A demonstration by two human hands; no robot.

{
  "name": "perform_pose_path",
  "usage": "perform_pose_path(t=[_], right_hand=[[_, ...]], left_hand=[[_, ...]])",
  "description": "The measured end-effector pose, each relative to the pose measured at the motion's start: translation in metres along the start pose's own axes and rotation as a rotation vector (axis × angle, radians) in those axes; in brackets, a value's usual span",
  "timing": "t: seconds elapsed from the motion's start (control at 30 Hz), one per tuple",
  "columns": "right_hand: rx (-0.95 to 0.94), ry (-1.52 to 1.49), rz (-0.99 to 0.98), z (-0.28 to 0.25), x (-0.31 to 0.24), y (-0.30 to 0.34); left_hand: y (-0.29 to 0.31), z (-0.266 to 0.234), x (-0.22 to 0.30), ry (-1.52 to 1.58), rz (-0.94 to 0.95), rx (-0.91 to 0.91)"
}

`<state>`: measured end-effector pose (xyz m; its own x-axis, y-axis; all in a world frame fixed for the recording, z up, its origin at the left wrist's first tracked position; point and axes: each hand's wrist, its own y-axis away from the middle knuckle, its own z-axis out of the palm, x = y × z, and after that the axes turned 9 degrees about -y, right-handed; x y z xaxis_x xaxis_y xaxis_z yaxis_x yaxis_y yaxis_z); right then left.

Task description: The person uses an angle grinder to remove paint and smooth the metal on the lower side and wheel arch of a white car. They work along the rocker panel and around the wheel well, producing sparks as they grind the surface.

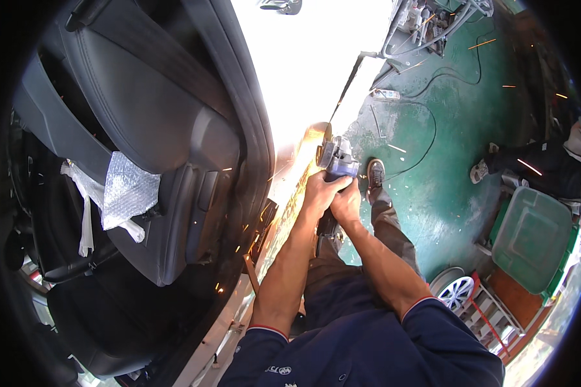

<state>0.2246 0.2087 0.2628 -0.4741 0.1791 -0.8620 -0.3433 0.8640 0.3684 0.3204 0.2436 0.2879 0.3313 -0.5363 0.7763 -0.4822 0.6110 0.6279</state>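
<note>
An angle grinder point(339, 159) with a blue and silver head is held in front of me by both hands. My left hand point(317, 193) is closed around its body on the left side. My right hand point(346, 202) grips it from the right, close against the left. The spinning disc, partly lost in glare, meets the edge of a white car body panel point(303, 58). Orange sparks point(303, 158) stream back along the car's sill and scatter to the left and right. Bright glare hides the exact line of contact.
The open car interior on the left shows a black seat point(161, 103) and bubble wrap point(130, 190). A black cable point(434, 122) and a spray can point(386, 94) lie on the green floor. Rightward are another person's leg point(526, 164), a green bin point(534, 238) and a wheel point(455, 291).
</note>
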Motion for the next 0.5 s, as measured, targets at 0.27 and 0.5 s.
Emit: perform_pose_path(t=[0.27, 0.5], right_hand=[[-0.009, 0.041, 0.073, 0.005, 0.018, 0.006], [-0.07, 0.073, 0.15, -0.017, 0.028, 0.054]], left_hand=[[-0.002, -0.003, -0.024, 0.005, -0.047, -0.015], [0.043, 0.005, -0.057, -0.109, -0.069, 0.029]])
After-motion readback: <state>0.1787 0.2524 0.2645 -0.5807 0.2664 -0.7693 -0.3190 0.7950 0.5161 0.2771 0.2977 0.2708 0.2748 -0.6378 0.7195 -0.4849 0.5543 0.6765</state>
